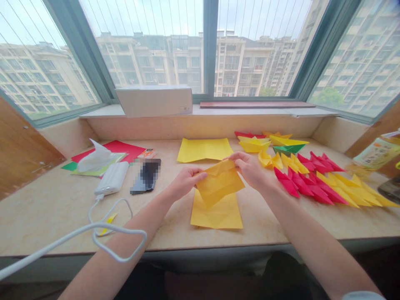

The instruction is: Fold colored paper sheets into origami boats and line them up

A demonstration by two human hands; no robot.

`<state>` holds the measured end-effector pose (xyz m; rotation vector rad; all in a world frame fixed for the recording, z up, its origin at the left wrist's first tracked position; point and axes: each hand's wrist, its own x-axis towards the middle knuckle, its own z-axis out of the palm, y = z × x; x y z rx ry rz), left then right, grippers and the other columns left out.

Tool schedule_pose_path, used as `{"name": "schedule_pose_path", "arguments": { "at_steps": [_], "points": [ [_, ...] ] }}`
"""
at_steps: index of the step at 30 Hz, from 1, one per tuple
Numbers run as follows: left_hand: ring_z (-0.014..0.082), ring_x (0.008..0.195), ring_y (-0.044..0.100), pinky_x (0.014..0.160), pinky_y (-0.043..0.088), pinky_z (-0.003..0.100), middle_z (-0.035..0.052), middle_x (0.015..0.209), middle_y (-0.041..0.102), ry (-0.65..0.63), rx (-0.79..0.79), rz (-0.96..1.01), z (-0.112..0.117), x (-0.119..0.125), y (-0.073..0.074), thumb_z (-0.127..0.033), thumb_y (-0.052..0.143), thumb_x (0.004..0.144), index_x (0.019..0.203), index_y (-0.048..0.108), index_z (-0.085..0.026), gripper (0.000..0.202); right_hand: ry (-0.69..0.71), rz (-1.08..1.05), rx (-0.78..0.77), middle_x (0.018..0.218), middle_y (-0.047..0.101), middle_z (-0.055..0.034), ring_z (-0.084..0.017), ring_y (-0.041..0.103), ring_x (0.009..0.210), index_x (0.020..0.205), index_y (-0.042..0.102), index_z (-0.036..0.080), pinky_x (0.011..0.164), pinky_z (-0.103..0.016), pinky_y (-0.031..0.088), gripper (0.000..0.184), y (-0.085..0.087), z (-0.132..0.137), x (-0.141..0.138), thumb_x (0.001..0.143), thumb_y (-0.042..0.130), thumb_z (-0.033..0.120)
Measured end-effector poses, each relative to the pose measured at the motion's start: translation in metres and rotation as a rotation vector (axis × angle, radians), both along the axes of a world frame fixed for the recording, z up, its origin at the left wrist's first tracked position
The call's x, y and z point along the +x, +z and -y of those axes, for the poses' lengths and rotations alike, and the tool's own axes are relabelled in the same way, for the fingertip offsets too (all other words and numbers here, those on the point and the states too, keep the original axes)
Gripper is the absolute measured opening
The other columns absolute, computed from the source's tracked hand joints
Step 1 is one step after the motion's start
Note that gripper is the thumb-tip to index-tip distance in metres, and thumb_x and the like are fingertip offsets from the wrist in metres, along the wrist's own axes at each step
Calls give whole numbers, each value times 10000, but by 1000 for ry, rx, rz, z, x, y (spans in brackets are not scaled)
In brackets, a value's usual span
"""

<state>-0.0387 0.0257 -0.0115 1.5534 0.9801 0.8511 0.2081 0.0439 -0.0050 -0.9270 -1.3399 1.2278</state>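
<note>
My left hand [186, 183] and my right hand [246, 168] pinch the upper edges of a creased yellow paper sheet [219, 183], holding it up above the stone counter [62, 221]. Directly beneath it lies a second folded yellow sheet [217, 214], partly hidden by the held one. A flat yellow sheet [203, 150] rests farther forward. To the right of my right hand, pointed red origami pieces [308, 187] and yellow ones [350, 191] lie in overlapping rows. Paper boats [254, 145] in yellow, red and green sit behind them.
A white power bank [111, 178] trails a white cable [93, 233] across the counter's left side, next to a pixelated phone [146, 176]. Tissues [95, 157] sit on red paper [115, 148]. A bottle [376, 152] stands at the right. A white box [154, 101] sits on the windowsill.
</note>
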Motion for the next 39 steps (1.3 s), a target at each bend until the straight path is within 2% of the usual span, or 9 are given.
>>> {"name": "schedule_pose_path", "arguments": {
  "at_steps": [2, 4, 10, 20, 24, 29, 33, 36, 39],
  "points": [
    [164, 682, 652, 583, 462, 231, 63, 804, 727, 20, -5, -7, 0, 0, -1, -477, 717, 797, 911, 720, -123, 372, -20, 23, -65, 896, 737, -44, -181, 678, 742, 1078, 637, 228, 670, -289, 525, 293, 1, -1, -1, 819, 577, 353],
    [168, 694, 659, 595, 469, 235, 65, 816, 733, 18, -11, 0, 0, 1, -2, -467, 719, 795, 907, 723, -122, 363, 5, 112, -113, 874, 730, -44, -182, 678, 707, 1189, 610, 238, 629, -284, 523, 400, 1, -1, -2, 855, 586, 458],
    [167, 702, 666, 629, 488, 243, 65, 820, 739, -39, -23, 29, 0, 3, -3, -433, 737, 788, 897, 728, -113, 338, 9, 318, -19, 765, 728, -50, -193, 663, 671, 844, 718, 174, 565, -264, 490, 335, -5, -1, 0, 798, 691, 505],
    [165, 713, 667, 631, 490, 239, 62, 850, 736, -25, -13, 28, -1, 1, -6, -423, 723, 800, 954, 721, -124, 335, 5, 251, 74, 847, 741, -46, -198, 675, 744, 893, 725, 187, 651, -285, 517, 319, 2, 3, -3, 798, 704, 491],
    [169, 710, 663, 643, 495, 246, 55, 818, 737, -39, 59, -54, -1, 2, -4, -416, 709, 801, 900, 731, -132, 302, -7, 295, 64, 921, 759, -64, -210, 685, 794, 998, 738, 194, 671, -288, 512, 422, 4, 3, -1, 877, 586, 568],
    [161, 688, 628, 612, 454, 238, 45, 768, 720, -48, 185, -198, 3, 7, -1, -386, 666, 816, 819, 735, -136, 259, 87, 486, 39, 819, 744, -47, -191, 653, 697, 845, 751, 182, 584, -265, 456, 447, 4, 6, 2, 879, 568, 589],
    [172, 711, 624, 611, 447, 241, 44, 779, 720, -52, 219, -249, 5, 8, 0, -359, 636, 828, 834, 742, -142, 241, 238, 615, 99, 606, 618, 15, -123, 500, 529, 654, 667, 178, 476, -243, 320, 455, 2, 7, 3, 883, 565, 558],
    [168, 707, 618, 613, 443, 237, 37, 769, 713, -52, 227, -256, 4, 7, -1, -348, 635, 829, 820, 741, -139, 235, 214, 681, 181, 537, 541, 37, -106, 420, 493, 598, 629, 179, 466, -251, 256, 440, 0, 5, 3, 890, 561, 501],
    [168, 710, 623, 622, 449, 237, 37, 775, 715, -56, 210, -247, 2, 6, -3, -361, 639, 836, 832, 739, -134, 249, 166, 681, 224, 636, 643, 16, -138, 521, 576, 702, 699, 185, 516, -254, 329, 319, -2, 3, 0, 887, 572, 412]
  ]
}}
